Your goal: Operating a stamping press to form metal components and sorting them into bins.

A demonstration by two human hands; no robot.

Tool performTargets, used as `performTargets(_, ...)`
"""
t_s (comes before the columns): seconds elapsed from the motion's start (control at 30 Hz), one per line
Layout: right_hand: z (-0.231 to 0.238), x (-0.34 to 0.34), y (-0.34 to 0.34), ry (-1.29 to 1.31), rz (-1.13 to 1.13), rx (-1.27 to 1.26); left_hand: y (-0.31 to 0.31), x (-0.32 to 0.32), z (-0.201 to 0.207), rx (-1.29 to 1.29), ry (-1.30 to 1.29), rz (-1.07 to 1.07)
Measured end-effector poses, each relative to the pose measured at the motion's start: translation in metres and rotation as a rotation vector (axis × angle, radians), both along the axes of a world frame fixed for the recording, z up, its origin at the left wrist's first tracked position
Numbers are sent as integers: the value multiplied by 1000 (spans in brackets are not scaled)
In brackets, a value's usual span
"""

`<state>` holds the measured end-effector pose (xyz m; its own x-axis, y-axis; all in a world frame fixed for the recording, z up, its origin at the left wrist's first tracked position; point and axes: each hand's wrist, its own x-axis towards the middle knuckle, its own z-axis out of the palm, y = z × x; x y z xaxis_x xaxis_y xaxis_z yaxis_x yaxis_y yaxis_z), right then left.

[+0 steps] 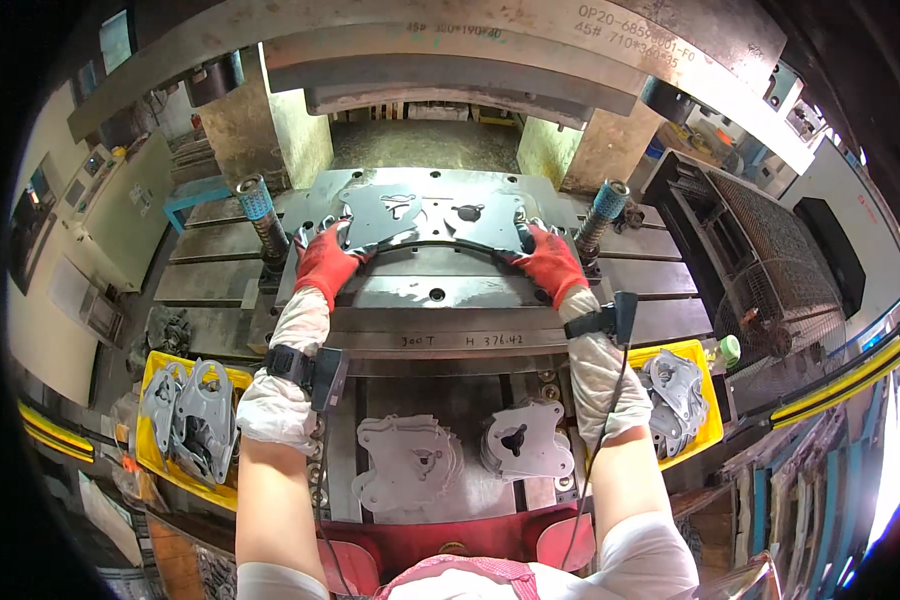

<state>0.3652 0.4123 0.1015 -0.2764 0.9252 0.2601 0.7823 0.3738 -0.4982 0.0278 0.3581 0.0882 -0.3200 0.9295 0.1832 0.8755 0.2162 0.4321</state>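
My left hand (327, 264), in a red glove, grips the outer edge of a flat grey metal plate (370, 214) with cut-out holes. On the opposite side my right hand (553, 263), gloved the same way, is closed on the outer edge of a similar metal plate (492, 228). Both plates lie at the top of the steel lower die (390, 292), side by side. Fingertips of both hands are partly hidden by the plates' edges. Nearer to me, two stacks of like plates, one at left (395, 478) and one at right (538, 455), rest on the press bed.
The heavy upper die (450, 75) hangs over the far side. Guide posts stand left (262, 215) and right (600, 215) of the lower die. Yellow bins of metal plates sit at left (156, 452) and right (711, 424). A wire-mesh cage (760, 250) is at right.
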Motion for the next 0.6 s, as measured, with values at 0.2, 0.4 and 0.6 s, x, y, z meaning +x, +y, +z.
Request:
performTargets(0.2,22,6,20,-340,197,-72,2,-3,3,-58,-5,15)
performTargets(0.4,3,-9,-25,-521,-9,273,17,-20,-15,-32,-122,-45)
performTargets(0.6,-5,9,-173,-69,84,242,3,-15,18,-73,29,-216)
